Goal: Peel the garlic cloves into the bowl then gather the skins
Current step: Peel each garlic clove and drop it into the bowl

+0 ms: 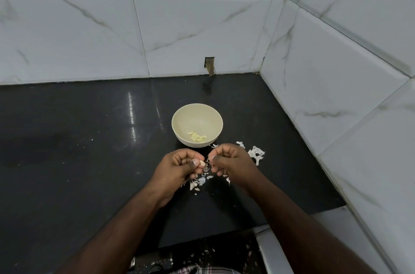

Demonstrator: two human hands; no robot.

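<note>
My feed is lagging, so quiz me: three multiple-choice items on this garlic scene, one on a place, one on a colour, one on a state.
1. Where do the peeled cloves lie?
A. in the bowl
B. on the floor
C. on the wall tiles

2. What colour is the countertop?
A. white
B. black
C. red

3. What is the left hand doing?
A. resting flat
B. pinching a garlic clove
C. lifting the bowl

Answers:
1 A, pale cloves sit at the bowl's bottom.
2 B, the glossy surface is black.
3 B, thumb and fingers pinch the clove, close to the right hand, above loose skins.
</note>
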